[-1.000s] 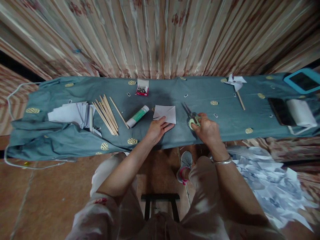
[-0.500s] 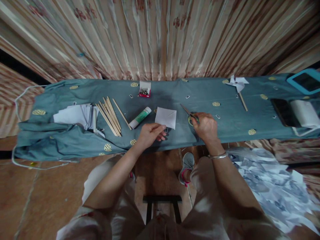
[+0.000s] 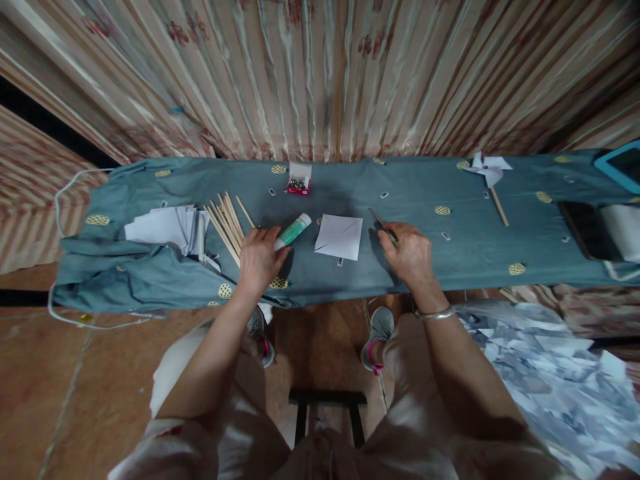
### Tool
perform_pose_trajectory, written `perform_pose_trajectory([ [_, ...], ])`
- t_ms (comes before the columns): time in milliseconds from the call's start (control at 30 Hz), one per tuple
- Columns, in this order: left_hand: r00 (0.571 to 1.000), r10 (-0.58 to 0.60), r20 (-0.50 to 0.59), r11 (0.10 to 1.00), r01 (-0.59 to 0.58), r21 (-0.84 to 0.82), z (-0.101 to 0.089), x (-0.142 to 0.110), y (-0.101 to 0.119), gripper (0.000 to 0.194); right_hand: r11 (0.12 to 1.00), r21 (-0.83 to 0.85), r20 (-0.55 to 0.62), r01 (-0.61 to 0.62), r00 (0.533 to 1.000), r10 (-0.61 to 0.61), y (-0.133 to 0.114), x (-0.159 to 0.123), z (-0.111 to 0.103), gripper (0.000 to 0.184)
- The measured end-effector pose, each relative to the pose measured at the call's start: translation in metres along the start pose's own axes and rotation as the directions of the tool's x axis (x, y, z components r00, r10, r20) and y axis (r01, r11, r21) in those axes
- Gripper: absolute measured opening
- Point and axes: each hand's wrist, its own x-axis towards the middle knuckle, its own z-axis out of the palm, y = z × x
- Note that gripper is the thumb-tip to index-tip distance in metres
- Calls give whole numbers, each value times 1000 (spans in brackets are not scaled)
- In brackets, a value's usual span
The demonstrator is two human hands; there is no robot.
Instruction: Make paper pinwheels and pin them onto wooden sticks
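My left hand [image 3: 260,259] rests on the cloth, thumb and fingers closed around the lower end of a white and green glue stick [image 3: 294,231]. Its fingers also cover the near end of a single wooden stick [image 3: 245,211]. In my right hand [image 3: 409,255] is a pair of scissors [image 3: 384,225], held at the handles with the blades pointing away to the left. Between the hands lies a square white paper [image 3: 339,237] with diagonal cuts or creases, touched by neither hand.
Several wooden sticks [image 3: 221,230] and a stack of white papers [image 3: 163,227] lie left. Behind the glue stick sits a small red box [image 3: 299,185] of metal pins. A paper pinwheel [image 3: 490,175] and a dark phone [image 3: 587,230] lie right. Paper scraps [image 3: 545,373] are piled below.
My left hand has left the white paper and moved left onto the glue stick. My right hand keeps the scissors, its grip turned slightly. The view has shifted a little left.
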Motion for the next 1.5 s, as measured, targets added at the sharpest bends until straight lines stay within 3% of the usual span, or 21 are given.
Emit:
perform_pose_trajectory([
  [100,999,-34,-12,997,33,-76,2,3,-1,28,996,83,-18,26,1000,-24,-9,-2,-1,30],
  [167,995,-95,-40,965,82,-250,0,5,2,28,984,175,-37,32,999,-26,-17,-5,0,29],
  [233,982,-185,-32,844,141,-518,-2,4,12,30,946,325,-27,12,1000,-3,-29,-8,3,27],
  [267,974,-227,2,732,172,-659,-4,3,19,31,903,429,0,-20,1000,22,-36,-10,6,27],
  [300,967,-244,69,588,204,-782,-5,1,27,34,833,550,51,-65,998,45,-44,-12,9,28],
  [367,944,-208,256,296,310,-903,-7,-5,44,37,592,782,194,-194,979,64,-58,-15,16,34],
  [400,931,-166,325,192,354,-916,-7,-9,51,37,460,847,274,-265,960,50,-64,-17,19,39],
  [467,906,-84,414,66,420,-905,-7,-14,63,36,256,888,396,-383,918,-2,-74,-19,23,43],
  [533,891,-39,452,7,452,-892,-5,-18,68,34,163,878,462,-450,886,-43,-80,-21,25,40],
  [600,879,-19,476,-19,476,-879,-3,-18,69,35,142,869,484,-475,874,-41,-81,-21,26,37],
  [767,845,-47,533,-39,531,-846,-1,-13,64,34,120,885,434,-449,891,134,-68,-6,26,39],
  [833,847,-107,520,-10,522,-853,0,-9,59,33,73,895,412,-440,879,241,-58,2,25,41],
  [867,864,-149,481,48,492,-869,1,-7,55,32,47,894,417,-445,868,270,-53,6,25,42],
  [900,891,-184,415,149,443,-884,3,-4,51,31,27,889,432,-456,858,278,-49,9,25,42],
  [967,956,-188,227,450,289,-845,7,4,40,29,13,876,464,-482,849,252,-42,11,26,43],
  [1033,992,-66,104,722,119,-681,12,13,30,31,23,865,486,-501,849,208,-40,11,27,44],
  [1100,995,62,84,862,-11,-507,18,21,24,35,26,859,500,-511,848,175,-38,11,29,44],
  [1267,977,161,137,945,-113,-306,27,30,26,39,-13,855,512,-518,842,168,-33,15,29,37],
  [1500,982,188,8,917,-173,-360,16,28,43,40,72,880,444,-469,867,226,-26,22,25,31],
])
